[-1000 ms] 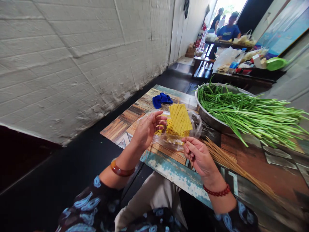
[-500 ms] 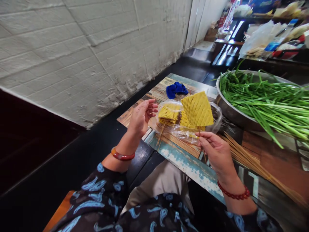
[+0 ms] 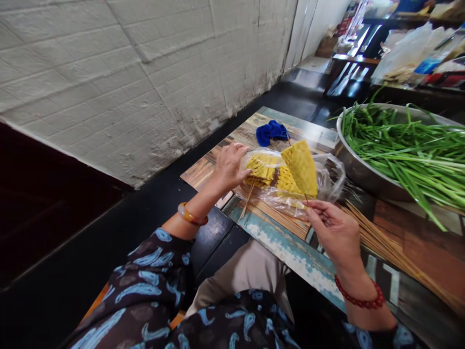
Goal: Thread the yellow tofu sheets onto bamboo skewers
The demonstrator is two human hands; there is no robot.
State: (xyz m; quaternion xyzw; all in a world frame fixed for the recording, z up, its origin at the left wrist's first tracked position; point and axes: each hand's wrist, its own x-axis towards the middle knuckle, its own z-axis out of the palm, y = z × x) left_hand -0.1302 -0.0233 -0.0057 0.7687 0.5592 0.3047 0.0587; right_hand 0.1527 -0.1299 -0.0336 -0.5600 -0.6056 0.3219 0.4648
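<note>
My right hand (image 3: 332, 228) pinches the lower end of a thin wooden skewer that runs through a flat yellow scored sheet (image 3: 301, 167); the skewer's tip shows above it. The sheet is tilted over a clear plastic bag (image 3: 329, 179). My left hand (image 3: 229, 167) is open, palm down with fingers apart, at the bag's left edge beside a stack of skewered yellow sheets (image 3: 260, 169). Whether it touches the stack I cannot make out. More yellow sheets (image 3: 286, 182) lie on the bag, partly hidden behind the held one.
A large metal basin (image 3: 358, 169) of long green stalks (image 3: 407, 145) stands at the right. Bare skewers (image 3: 392, 254) lie in front of it. A blue cloth (image 3: 271, 132) rests on the table (image 3: 232, 145) behind the bag. A white wall (image 3: 174, 72) runs along the left.
My left hand has turned palm down and moved to the right, up to the stack. In my right hand the skewered sheet has turned and tilted, so it looks narrower.
</note>
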